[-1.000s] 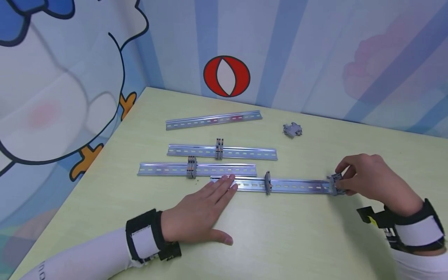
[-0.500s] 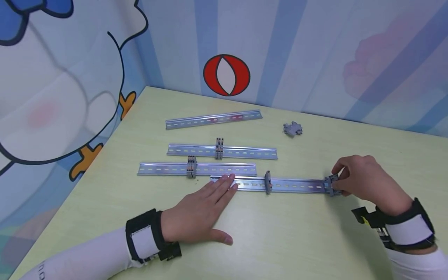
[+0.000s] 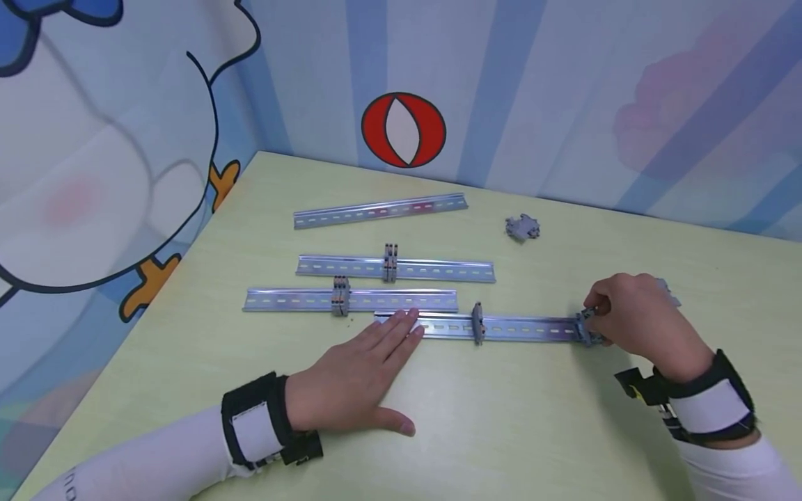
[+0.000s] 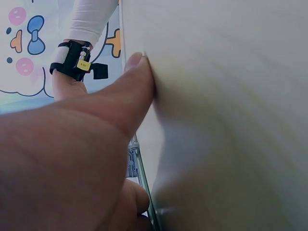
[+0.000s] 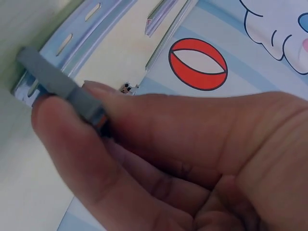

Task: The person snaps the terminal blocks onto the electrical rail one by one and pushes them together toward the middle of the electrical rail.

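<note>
My left hand lies flat, fingers straight, with its fingertips on the left end of the nearest slotted metal DIN rail. At that rail's right end my right hand pinches a grey terminal block between thumb and fingers. In the right wrist view the held terminal block crosses over the rail end, partly covered by the fingertips. Another grey terminal block stands across the middle of the same rail. The left wrist view is mostly filled by the left thumb.
Behind lie two rails, a nearer one and a middle one, each carrying grey blocks. A bare rail lies farthest back. Loose grey pieces lie back right; another grey piece shows behind the right hand. Printed walls border the table.
My right hand has moved left with the terminal block, from beyond the rail's end onto it. A grey piece behind that hand has come into sight. The left hand stays in place.
</note>
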`<act>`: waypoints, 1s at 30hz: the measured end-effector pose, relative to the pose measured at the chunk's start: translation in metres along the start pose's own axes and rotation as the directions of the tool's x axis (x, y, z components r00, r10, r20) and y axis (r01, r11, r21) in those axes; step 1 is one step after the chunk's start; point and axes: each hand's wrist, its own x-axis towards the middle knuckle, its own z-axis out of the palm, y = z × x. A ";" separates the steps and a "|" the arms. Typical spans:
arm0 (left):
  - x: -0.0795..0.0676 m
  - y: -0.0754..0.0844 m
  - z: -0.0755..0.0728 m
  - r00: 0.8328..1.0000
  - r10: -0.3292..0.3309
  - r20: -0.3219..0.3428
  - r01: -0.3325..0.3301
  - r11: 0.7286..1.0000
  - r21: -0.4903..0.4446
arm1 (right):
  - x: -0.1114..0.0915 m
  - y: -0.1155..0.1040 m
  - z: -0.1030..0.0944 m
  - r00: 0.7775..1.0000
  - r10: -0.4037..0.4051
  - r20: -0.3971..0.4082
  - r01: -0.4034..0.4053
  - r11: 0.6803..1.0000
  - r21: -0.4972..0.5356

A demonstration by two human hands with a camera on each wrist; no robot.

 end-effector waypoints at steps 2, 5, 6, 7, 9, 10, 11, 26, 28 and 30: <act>0.000 0.000 0.000 1.000 -0.001 -0.004 0.001 1.000 -0.001 | 0.001 -0.001 0.000 1.000 0.004 0.005 -0.004 1.000 -0.001; 0.000 -0.001 0.001 1.000 0.004 -0.012 -0.004 1.000 -0.001 | 0.001 -0.001 -0.001 1.000 0.006 0.009 -0.006 1.000 0.007; 0.001 -0.001 0.001 1.000 0.005 -0.013 -0.005 1.000 -0.001 | 0.001 0.000 -0.001 1.000 0.006 0.010 -0.006 1.000 0.010; 0.001 -0.001 0.001 1.000 0.006 -0.014 -0.006 1.000 -0.001 | 0.001 0.000 -0.001 1.000 0.006 0.010 -0.007 1.000 0.012; 0.001 -0.001 0.001 1.000 0.006 -0.013 -0.006 1.000 -0.002 | 0.001 0.001 -0.001 1.000 0.006 0.011 -0.006 1.000 0.020; 0.001 -0.001 0.001 1.000 0.005 -0.013 -0.005 1.000 -0.002 | 0.002 0.002 -0.001 1.000 0.007 0.019 -0.007 1.000 0.029; 0.001 -0.001 0.001 1.000 0.004 -0.011 -0.004 1.000 -0.001 | 0.002 0.004 -0.001 0.999 0.008 0.033 -0.009 0.999 0.038; 0.000 -0.002 0.003 1.000 0.010 -0.015 -0.010 1.000 -0.004 | 0.005 0.054 -0.019 0.907 -0.142 0.396 -0.073 0.874 0.481; 0.000 -0.002 0.003 1.000 0.007 -0.011 -0.007 1.000 -0.006 | 0.006 0.057 -0.017 0.904 -0.169 0.394 -0.065 0.854 0.517; 0.000 -0.002 0.003 1.000 0.003 -0.009 -0.003 1.000 -0.006 | 0.008 0.060 -0.015 0.902 -0.192 0.386 -0.054 0.837 0.545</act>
